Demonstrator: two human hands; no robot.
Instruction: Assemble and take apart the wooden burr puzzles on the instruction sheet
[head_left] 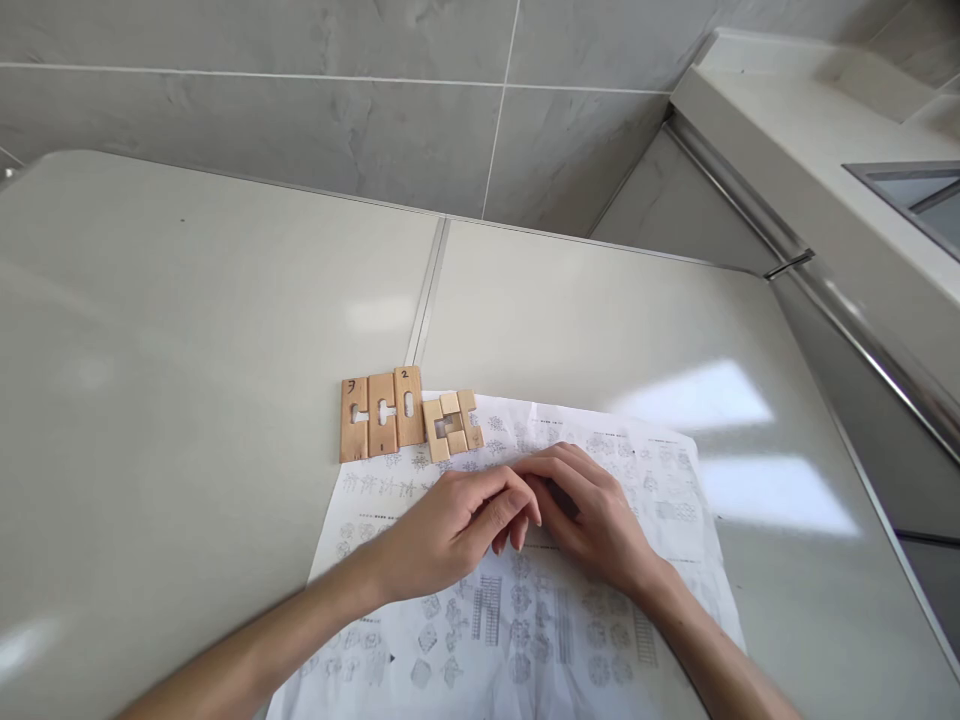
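My left hand (461, 525) and my right hand (592, 505) meet above a printed paper sheet (420, 610), their fingers bent inward. On my left hand the thumb lies against the curled index finger. The fingertips of my right hand are hidden behind my left hand, so anything between the fingers cannot be seen. Just beyond my left hand lies a small group of light wooden puzzle pieces (437, 447), fitted together around a square gap. Left of it, three flat wooden pieces (355, 440) with slots stand side by side, with handwritten numbers on them.
The sheet, creased and covered with small line drawings, lies on a glossy white table (187, 400) with a seam (430, 290) across it. A grey tiled wall (300, 130) rises behind. To the right is a white counter (795, 130) with a metal-edged front.
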